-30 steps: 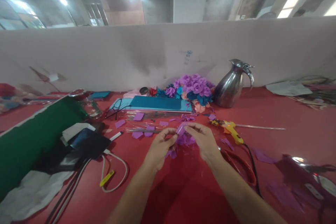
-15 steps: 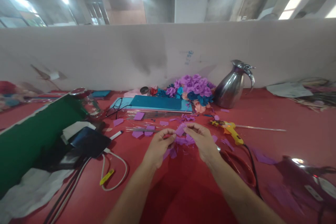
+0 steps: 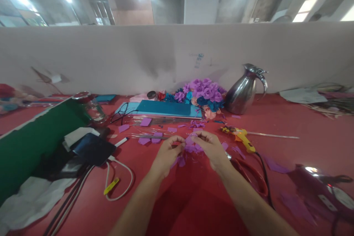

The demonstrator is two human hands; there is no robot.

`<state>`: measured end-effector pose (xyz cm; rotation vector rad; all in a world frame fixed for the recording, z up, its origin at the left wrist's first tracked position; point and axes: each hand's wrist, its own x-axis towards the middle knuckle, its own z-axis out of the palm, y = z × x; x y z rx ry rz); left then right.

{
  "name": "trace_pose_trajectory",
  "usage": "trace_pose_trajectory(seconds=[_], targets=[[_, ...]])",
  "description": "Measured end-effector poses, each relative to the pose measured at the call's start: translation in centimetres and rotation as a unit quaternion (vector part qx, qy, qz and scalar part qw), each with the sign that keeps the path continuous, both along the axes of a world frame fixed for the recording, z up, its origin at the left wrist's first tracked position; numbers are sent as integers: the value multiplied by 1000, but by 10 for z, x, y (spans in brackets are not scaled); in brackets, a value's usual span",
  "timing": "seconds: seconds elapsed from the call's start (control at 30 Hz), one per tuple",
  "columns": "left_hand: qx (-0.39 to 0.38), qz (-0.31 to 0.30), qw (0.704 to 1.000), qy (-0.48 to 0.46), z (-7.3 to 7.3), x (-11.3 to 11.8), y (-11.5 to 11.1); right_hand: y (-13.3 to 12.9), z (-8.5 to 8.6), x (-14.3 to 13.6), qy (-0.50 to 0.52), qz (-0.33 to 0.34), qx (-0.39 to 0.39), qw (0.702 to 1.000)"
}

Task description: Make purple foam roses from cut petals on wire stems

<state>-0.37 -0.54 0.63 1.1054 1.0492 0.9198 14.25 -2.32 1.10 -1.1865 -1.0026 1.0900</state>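
Note:
Between my two hands is a small purple paper petal [image 3: 189,140], pinched at its sides. My left hand [image 3: 169,154] grips its left edge with thumb and fingertips. My right hand [image 3: 212,148] pinches its right side with thumb and forefinger. Below and behind the hands lie loose purple paper pieces [image 3: 181,161] on the red table. Several more cut purple squares [image 3: 145,122] are scattered to the left. Right of my right hand rest red-handled scissors [image 3: 253,177], partly hidden by the forearm. A yellow glue gun [image 3: 245,141] with a clear glue stick lies beyond them.
Purple, blue and peach paper flowers [image 3: 207,92] are heaped at the back beside a steel jug [image 3: 243,90]. Blue paper sheets [image 3: 166,108] and glasses [image 3: 123,113] lie left of them. A phone [image 3: 95,149] with a white cable stands left; a dark device [image 3: 326,184] sits right.
The petal has turned and dropped slightly between my fingertips, with its outline harder to make out now. Both hands stay almost in place. The view has shifted very slightly.

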Motion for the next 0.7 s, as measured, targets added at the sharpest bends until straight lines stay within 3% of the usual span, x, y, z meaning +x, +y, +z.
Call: trace_pose_trajectory(seconds=[0.43,0.7], targets=[[-21,-35,999,-24,2,-3,3,2,-1,4,-17,4,12,1000],[-21,-22,999,-15,8,-2,1,0,2,3,-13,8,8,1000]])
